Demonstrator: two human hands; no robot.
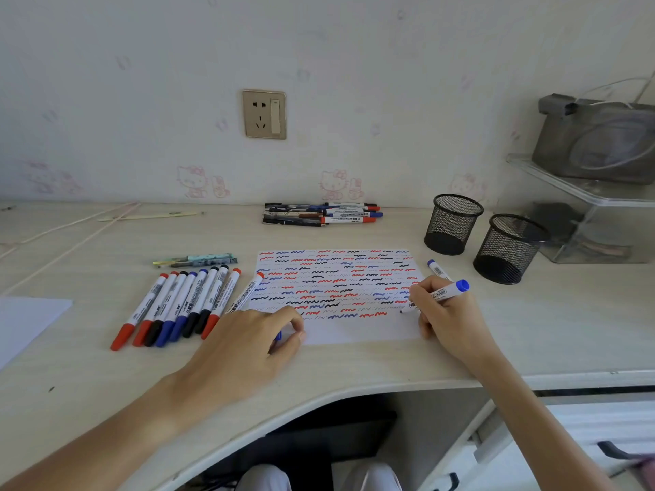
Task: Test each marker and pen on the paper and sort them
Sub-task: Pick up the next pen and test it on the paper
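Observation:
A sheet of paper point(354, 331) covered with red, blue and black squiggles lies in the middle of the desk. My right hand point(446, 313) grips a blue-ended whiteboard marker point(448, 291), its uncapped tip touching the paper's lower right. My left hand point(255, 341) rests on the paper's lower left corner and holds a blue cap point(279, 335) between its fingers. A row of several red, black and blue markers point(180, 306) lies left of the paper. Another pile of pens and markers point(322, 214) lies at the back. One blue marker point(436, 269) lies beside the paper's right edge.
Two black mesh pen cups point(452, 225) point(508, 248) stand at the right. A clear shelf with a grey bag point(595, 143) is at the far right. A few pens point(198, 259) lie above the marker row. A white sheet point(24, 320) is at the left edge.

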